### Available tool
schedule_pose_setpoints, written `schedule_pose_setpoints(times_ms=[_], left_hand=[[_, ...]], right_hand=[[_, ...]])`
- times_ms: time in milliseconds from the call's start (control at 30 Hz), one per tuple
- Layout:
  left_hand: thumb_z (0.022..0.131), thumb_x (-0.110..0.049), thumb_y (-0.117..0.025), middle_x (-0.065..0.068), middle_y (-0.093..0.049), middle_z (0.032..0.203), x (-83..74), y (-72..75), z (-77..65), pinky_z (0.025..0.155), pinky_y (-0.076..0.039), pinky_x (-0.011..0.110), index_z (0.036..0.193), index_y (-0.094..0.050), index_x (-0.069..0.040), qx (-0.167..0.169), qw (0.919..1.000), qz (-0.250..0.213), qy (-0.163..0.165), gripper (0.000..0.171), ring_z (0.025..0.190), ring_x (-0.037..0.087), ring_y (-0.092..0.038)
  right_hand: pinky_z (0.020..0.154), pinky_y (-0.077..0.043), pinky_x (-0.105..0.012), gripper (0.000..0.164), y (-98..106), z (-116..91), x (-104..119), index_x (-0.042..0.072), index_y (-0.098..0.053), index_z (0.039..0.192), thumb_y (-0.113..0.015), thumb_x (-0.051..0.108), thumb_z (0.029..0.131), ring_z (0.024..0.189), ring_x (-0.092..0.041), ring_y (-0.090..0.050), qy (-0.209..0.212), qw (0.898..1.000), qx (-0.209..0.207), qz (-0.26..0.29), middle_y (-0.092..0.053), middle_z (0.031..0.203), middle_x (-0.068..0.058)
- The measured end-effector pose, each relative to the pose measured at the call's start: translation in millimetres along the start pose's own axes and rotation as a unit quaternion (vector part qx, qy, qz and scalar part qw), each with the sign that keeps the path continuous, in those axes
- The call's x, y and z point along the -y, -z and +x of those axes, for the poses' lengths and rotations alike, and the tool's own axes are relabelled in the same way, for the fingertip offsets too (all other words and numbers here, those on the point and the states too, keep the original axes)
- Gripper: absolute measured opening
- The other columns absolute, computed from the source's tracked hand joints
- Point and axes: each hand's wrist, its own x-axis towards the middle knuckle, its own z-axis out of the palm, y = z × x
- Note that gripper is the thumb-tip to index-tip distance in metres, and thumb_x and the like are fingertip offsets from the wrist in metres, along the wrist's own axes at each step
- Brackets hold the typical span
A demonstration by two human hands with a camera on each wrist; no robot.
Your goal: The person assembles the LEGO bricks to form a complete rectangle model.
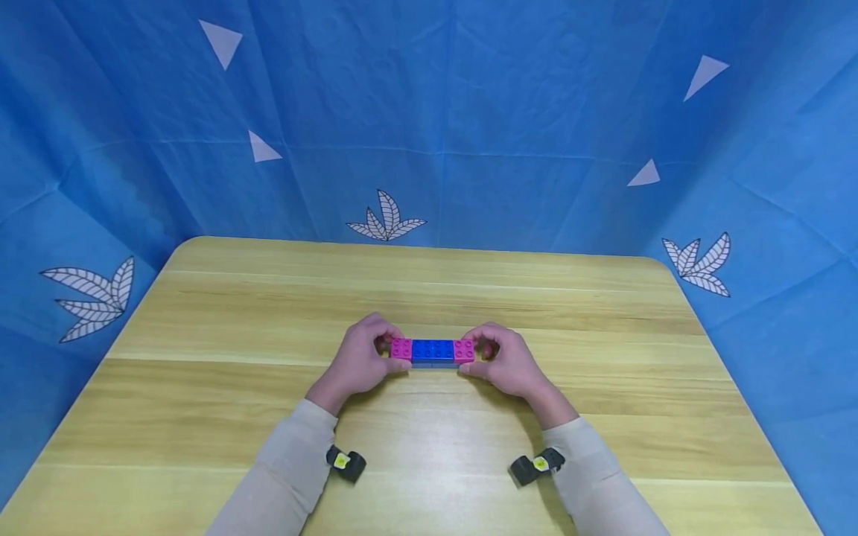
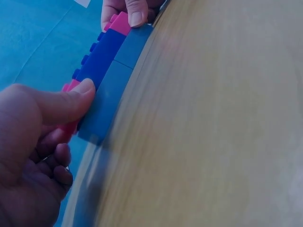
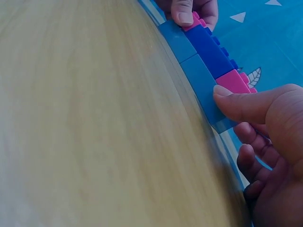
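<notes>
Between my hands is a two-layer bar of toy building bricks. Its top layer has a dark blue brick (image 1: 433, 350) in the middle, with a pink brick (image 1: 401, 348) at the left end and another pink brick (image 1: 464, 350) at the right. Two lighter blue bricks (image 2: 105, 97) lie end to end underneath, their seam showing in both wrist views. My left hand (image 1: 363, 357) pinches the left end, thumb on the near side. The right hand (image 1: 506, 361) pinches the opposite end the same way, its thumb (image 3: 241, 105) along the near face.
The bar is near the middle of a wooden table (image 1: 429, 447) with rounded far corners. A blue curtain (image 1: 429, 89) with white triangles and leaf prints hangs behind and beside it. Each wrist wears a small black camera band, such as the left band (image 1: 347, 463).
</notes>
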Motion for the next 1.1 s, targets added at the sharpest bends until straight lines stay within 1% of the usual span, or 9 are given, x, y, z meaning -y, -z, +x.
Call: schedule_pose_setpoints(times_ms=[300,433,633,867,1000,1100], left_hand=[[0.068,-0.012,-0.094,0.000,-0.052,0.083,-0.2,-1.3,-0.4,0.067,-0.045,0.034,0.095,-0.073,-0.009,-0.007,0.9999,0.014,0.004,0.035,0.077,0.020,-0.049],[0.069,-0.014,-0.094,0.001,-0.052,0.083,-1.4,-1.3,-0.3,0.066,-0.045,0.034,0.094,-0.073,-0.009,-0.010,0.9998,0.018,0.007,0.033,0.077,0.020,-0.049],[0.070,-0.014,-0.093,0.001,-0.052,0.084,-0.5,-3.2,-0.7,0.066,-0.045,0.035,0.095,-0.072,-0.009,-0.006,0.9996,0.022,0.018,0.033,0.077,0.021,-0.049],[0.070,-0.017,-0.093,0.000,-0.053,0.085,-0.6,-2.4,-3.2,0.066,-0.045,0.034,0.096,-0.072,-0.009,-0.008,0.9993,0.036,0.008,0.034,0.078,0.019,-0.049],[0.071,-0.017,-0.093,0.000,-0.054,0.088,-2.5,-1.4,-5.5,0.070,-0.046,0.033,0.098,-0.072,-0.008,-0.012,0.9991,0.037,0.015,0.036,0.080,0.019,-0.051],[0.071,-0.018,-0.093,0.000,-0.055,0.089,-2.4,-2.1,-6.6,0.072,-0.047,0.033,0.101,-0.071,-0.008,-0.012,0.9991,0.034,0.024,0.039,0.082,0.019,-0.052]], right_hand=[[0.065,-0.041,-0.033,0.037,0.2,0.8,2.9,0.013,-0.072,0.101,-0.092,0.008,0.070,0.073,-0.023,-0.050,0.001,1.000,0.002,0.003,-0.058,0.082,-0.007],[0.065,-0.040,-0.033,0.037,0.2,1.9,2.9,0.013,-0.072,0.100,-0.092,0.008,0.069,0.073,-0.023,-0.050,0.004,1.000,0.000,0.006,-0.057,0.080,-0.008],[0.065,-0.040,-0.033,0.037,0.0,1.0,1.8,0.014,-0.072,0.100,-0.092,0.009,0.069,0.073,-0.023,-0.049,-0.002,1.000,0.001,0.008,-0.057,0.080,-0.009],[0.065,-0.040,-0.033,0.037,-0.7,0.6,1.5,0.014,-0.072,0.101,-0.092,0.010,0.070,0.073,-0.023,-0.049,0.000,1.000,0.004,0.004,-0.057,0.080,-0.008],[0.064,-0.041,-0.034,0.041,-0.6,0.5,1.0,0.014,-0.072,0.105,-0.093,0.011,0.069,0.072,-0.023,-0.050,0.007,1.000,-0.004,-0.002,-0.058,0.080,-0.008],[0.065,-0.041,-0.033,0.046,-0.9,-0.5,-1.7,0.013,-0.070,0.108,-0.093,0.011,0.069,0.072,-0.022,-0.051,0.002,1.000,-0.014,-0.003,-0.060,0.081,-0.006]])
